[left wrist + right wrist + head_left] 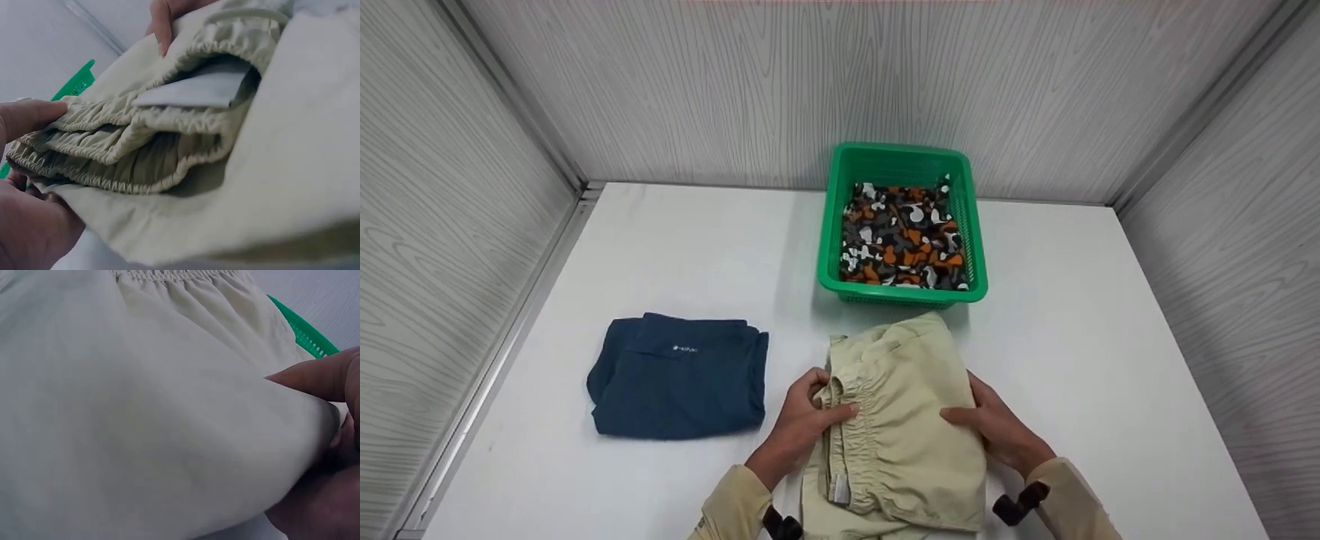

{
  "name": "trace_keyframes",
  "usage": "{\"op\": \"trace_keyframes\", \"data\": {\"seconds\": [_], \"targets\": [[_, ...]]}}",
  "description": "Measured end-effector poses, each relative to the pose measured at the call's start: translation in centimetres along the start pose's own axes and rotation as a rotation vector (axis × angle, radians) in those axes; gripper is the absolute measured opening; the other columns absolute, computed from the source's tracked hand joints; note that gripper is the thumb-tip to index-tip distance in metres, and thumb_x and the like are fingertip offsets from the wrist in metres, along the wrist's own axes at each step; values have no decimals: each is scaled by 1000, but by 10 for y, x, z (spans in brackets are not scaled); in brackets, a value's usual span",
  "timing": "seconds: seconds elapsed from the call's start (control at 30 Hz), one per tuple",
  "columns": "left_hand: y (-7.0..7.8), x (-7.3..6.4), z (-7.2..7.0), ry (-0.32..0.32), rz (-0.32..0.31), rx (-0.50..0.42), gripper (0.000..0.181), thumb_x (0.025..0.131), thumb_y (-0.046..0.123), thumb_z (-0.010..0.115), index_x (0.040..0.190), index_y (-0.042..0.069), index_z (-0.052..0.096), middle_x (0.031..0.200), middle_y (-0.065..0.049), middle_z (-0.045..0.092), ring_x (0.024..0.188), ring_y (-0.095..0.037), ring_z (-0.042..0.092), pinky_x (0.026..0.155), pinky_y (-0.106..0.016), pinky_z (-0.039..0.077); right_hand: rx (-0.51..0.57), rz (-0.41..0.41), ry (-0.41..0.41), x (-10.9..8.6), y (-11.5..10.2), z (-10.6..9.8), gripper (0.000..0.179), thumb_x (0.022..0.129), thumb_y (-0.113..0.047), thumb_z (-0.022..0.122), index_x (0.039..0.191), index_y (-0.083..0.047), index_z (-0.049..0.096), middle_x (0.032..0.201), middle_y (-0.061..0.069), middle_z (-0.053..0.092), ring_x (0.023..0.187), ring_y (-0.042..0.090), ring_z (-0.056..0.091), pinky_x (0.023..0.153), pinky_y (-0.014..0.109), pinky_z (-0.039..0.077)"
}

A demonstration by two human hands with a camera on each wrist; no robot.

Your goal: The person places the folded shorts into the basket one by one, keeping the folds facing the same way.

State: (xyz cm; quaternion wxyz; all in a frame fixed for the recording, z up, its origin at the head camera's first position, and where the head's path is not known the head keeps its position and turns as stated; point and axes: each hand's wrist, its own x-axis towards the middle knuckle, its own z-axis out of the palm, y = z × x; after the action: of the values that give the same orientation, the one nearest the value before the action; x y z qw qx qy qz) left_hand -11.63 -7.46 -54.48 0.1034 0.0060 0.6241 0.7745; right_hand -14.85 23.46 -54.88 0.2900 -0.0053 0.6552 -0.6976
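Khaki pants [915,427] with a gathered elastic waistband, folded over in layers, are held between both hands at the front of the table. My left hand [799,420] grips the waistband side, thumb on top and fingers underneath. In the left wrist view the stacked elastic edges [124,152] and a white label [191,90] show. My right hand [997,424] holds the opposite folded edge, its thumb [315,377] on the upper cloth and its fingers partly hidden below. Part of the pants hangs beneath the fold toward the near edge.
Behind the pants stands a green plastic basket [829,259] holding folded cloth with an orange, black, grey and white camouflage print [904,240]. A folded navy garment [679,382] lies on the white table [1080,337] at the left. Panel walls enclose the back and sides.
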Motion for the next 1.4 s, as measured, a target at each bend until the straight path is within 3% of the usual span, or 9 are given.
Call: {"op": "trace_keyframes", "data": {"seconds": [0.07,0.17,0.3,0.4,0.67,0.83,1.03,1.2,1.4], "targets": [[4,-2,0,6,42,59,38,85,6,79,102,5,46,110,-7,49,114,-23,50,84,-34,44,-1,-23,-2,-3,-2,0,91,93,-7,70,163,-21,14,157,15,31,132,29,46,104,40,44],[13,-5,2,-4,84,138,36,88,11,78,105,4,47,116,-9,52,116,-23,51,83,-35,44,-4,-66,2,-8,-8,0,88,94,-7,69,163,-19,16,153,17,34,129,30,48,103,41,45],[31,-8,7,-21,109,170,36,89,14,78,106,4,49,119,-11,56,88,-20,52,74,-33,46,24,-123,-2,-15,-19,1,81,96,-4,66,161,-18,21,147,18,40,126,31,52,102,43,47],[48,-9,11,-27,132,161,35,89,13,79,107,4,50,119,-12,54,86,-19,53,73,-33,47,51,-161,-16,-19,-30,0,76,97,-1,64,160,-17,24,143,19,45,123,33,55,99,46,49],[99,5,19,-14,259,188,37,86,11,79,111,2,53,121,-12,55,125,-27,52,95,-44,42,48,-250,-8,-23,-83,-1,73,96,2,63,158,-16,28,140,21,44,120,32,57,96,46,52],[133,27,23,-35,322,214,37,88,11,78,114,3,53,126,-12,55,130,-26,51,103,-48,41,8,-321,11,-16,-122,-7,72,96,3,62,158,-17,31,135,20,48,115,30,60,92,44,54],[174,70,28,-52,372,191,34,87,8,78,114,3,57,116,-12,61,109,-25,58,88,-39,50,4,-382,22,4,-174,-18,67,96,5,63,154,-15,36,128,15,53,110,26,62,89,40,56],[199,106,28,-20,299,194,36,89,9,76,117,3,55,127,-12,58,120,-22,53,90,-38,49,34,-364,9,29,-207,-28,65,95,6,63,152,-12,37,128,14,53,110,26,61,89,39,55],[206,142,22,6,197,254,41,92,10,73,126,4,51,150,-15,45,140,-26,41,100,-40,46,44,-280,39,61,-222,-35,72,94,6,63,156,-15,33,131,12,51,114,25,59,90,38,54]]}}
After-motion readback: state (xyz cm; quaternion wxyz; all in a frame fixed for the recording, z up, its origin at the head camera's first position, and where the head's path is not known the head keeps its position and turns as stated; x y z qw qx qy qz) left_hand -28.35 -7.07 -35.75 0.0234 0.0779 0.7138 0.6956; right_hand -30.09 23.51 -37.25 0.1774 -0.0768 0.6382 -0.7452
